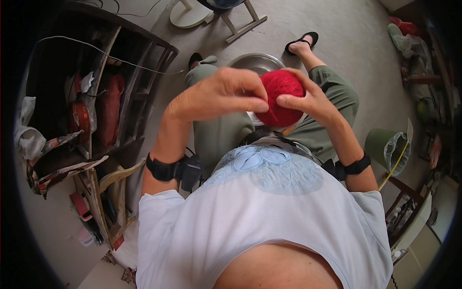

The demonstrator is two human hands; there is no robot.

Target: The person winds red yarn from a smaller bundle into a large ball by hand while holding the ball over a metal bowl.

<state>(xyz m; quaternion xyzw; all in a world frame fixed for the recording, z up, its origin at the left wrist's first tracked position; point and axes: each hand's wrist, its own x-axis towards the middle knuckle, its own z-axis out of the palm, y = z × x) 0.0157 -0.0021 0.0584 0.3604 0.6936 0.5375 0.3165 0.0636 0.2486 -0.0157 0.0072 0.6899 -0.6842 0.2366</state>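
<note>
A round ball of red yarn (285,86) is held up in front of my body, over my lap. My right hand (313,98) grips it from the right, thumb across the front and fingers over the top and far side. At its left edge is my left hand (226,96), thumb and forefinger pinched together against the yarn. Whatever lies between those fingertips is too small to make out, and the hand is slightly blurred. Below and beyond the ball, a shiny metal basin (255,59) sits between my legs, partly hidden by my hands.
A dark wooden shelf unit (137,96) with bundled things stands at the left, a wooden chair (113,183) near it. On the right is a green bin (380,144) with a plastic liner. A round white stand base (190,14) and a wooden-legged frame (245,26) are ahead.
</note>
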